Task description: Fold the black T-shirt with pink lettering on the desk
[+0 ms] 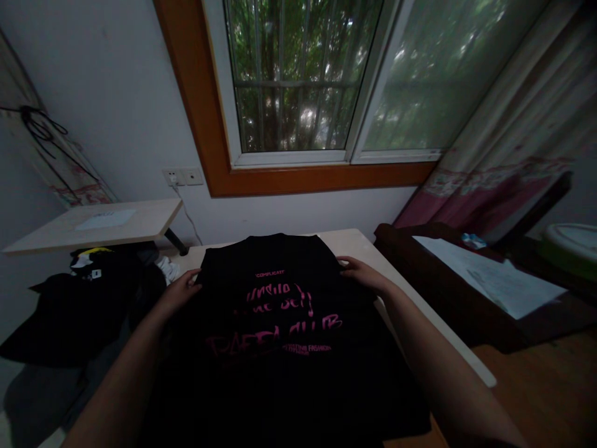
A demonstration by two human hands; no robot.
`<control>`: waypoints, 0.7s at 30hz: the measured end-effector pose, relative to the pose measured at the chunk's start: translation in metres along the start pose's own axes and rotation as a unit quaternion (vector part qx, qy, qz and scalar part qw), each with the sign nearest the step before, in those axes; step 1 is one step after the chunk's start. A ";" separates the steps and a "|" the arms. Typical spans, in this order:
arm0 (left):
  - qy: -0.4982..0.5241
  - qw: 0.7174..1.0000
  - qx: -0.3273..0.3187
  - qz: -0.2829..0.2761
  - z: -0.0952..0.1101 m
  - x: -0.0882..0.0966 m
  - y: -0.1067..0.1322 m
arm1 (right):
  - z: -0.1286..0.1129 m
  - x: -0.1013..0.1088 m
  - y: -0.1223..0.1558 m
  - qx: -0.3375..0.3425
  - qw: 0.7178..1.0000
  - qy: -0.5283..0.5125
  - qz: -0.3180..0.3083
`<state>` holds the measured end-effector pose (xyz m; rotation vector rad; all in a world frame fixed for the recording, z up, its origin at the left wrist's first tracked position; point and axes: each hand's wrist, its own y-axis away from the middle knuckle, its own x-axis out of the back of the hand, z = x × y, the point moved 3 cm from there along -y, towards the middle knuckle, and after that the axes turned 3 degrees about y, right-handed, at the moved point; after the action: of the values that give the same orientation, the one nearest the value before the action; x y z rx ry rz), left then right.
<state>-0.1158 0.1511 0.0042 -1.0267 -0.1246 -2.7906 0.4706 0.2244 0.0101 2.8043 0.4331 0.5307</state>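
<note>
The room was dim, with a white wall and a barred window (298, 81) behind a pale worktop (359, 242). At the left, off the worktop's left edge, a pile of dark clothes (79, 305) lay under a small board (97, 225).

The left hand (180, 291) was at the left side of the black T-shirt (275, 323). Its fingers were bent around the cloth edge, so it seemed to grip it. The T-shirt lay spread in the middle of the worktop, its pink letters facing up and its lower part hanging over the near edge. The right hand (361, 274) was at the right side of the T-shirt, near the worktop's far right corner. Its fingers were also curled on the edge, and it looked closed on the cloth.

I think the step was to take the shirt by its two sides. To do it well, both hands should hold at the same height and pull evenly, so the cloth stays flat.

At the right stood a dark desk (420, 261) with white papers (494, 280), and behind it a curtain (513, 155).

The count: one T-shirt, two hands, one pile, one board, one desk. The papers I could not count.
</note>
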 end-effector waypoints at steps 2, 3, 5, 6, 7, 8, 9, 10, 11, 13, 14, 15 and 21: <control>-0.012 1.000 -0.011 0.026 0.002 0.001 -0.005 | 0.002 0.001 -0.007 0.002 1.000 -0.006 0.011; -0.013 0.999 -0.013 0.037 0.002 0.002 -0.008 | 0.003 0.002 -0.010 0.002 1.000 -0.003 0.023; -0.005 0.998 -0.008 0.054 0.001 0.001 -0.016 | 0.005 0.004 -0.016 -0.001 0.999 0.004 0.048; -0.001 0.998 -0.003 0.060 0.001 0.000 -0.021 | 0.005 0.005 -0.018 -0.002 0.998 0.005 0.059; 0.002 0.998 0.001 0.065 0.001 -0.001 -0.025 | 0.005 0.006 -0.021 -0.001 0.998 0.005 0.069; 0.004 0.998 0.003 0.068 0.002 -0.003 -0.030 | 0.005 0.006 -0.024 0.001 0.997 0.005 0.079; 0.005 0.997 0.006 0.073 0.003 -0.004 -0.035 | 0.004 0.006 -0.027 0.006 0.996 0.006 0.091; 0.004 0.997 0.008 0.079 0.005 -0.005 -0.039 | 0.002 0.006 -0.030 0.012 0.995 0.007 0.103; 0.002 0.996 0.009 0.085 0.007 -0.006 -0.042 | 0.001 0.006 -0.033 0.019 0.993 0.009 0.115; -0.008 0.995 0.012 0.098 0.013 -0.006 -0.049 | -0.002 0.006 -0.038 0.030 0.990 0.014 0.134; -0.014 0.994 0.013 0.104 0.015 -0.005 -0.052 | -0.003 0.006 -0.040 0.033 0.989 0.016 0.140; -0.020 0.994 0.014 0.107 0.017 -0.005 -0.054 | -0.004 0.007 -0.042 0.034 0.989 0.018 0.144; -0.041 0.996 0.024 0.075 0.013 -0.001 -0.049 | -0.006 0.011 -0.031 0.019 0.991 0.013 0.130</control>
<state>-0.1157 0.2017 0.0128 -1.0918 -0.1196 -2.6001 0.4702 0.2579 0.0100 2.9123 0.0813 0.6186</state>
